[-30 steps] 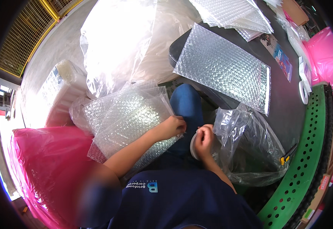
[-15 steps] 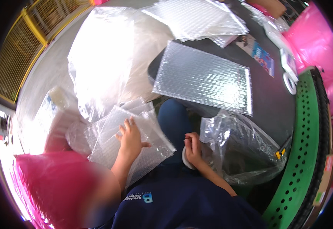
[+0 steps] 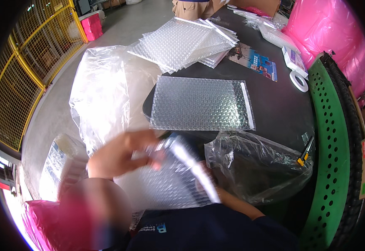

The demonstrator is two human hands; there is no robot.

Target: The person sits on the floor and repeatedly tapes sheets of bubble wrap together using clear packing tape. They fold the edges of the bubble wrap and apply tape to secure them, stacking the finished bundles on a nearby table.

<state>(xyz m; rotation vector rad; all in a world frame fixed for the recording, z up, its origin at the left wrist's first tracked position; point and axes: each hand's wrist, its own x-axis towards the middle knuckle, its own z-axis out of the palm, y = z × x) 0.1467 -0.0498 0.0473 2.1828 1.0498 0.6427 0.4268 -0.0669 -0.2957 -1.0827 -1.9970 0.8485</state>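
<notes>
My left hand, smeared by motion, grips the upper edge of a clear bubble-wrap bag with a white strip along one side. The bag is raised and tilted in front of my body. My right hand is mostly behind the strip side of the bag, so its fingers cannot be made out. Beyond them, another bubble-wrap bag lies flat on the dark table, its white strip to the right.
A stack of bubble-wrap bags lies farther back, beside a printed sheet and a tape roll. Clear plastic film and a yellow-black cutter are at right. Large plastic-wrapped bundles stand left; a person stands behind.
My left hand, earlier spread on the bags at my left, has lifted one bag up over my lap. The bag now covers much of my right hand. The whole view has shifted.
</notes>
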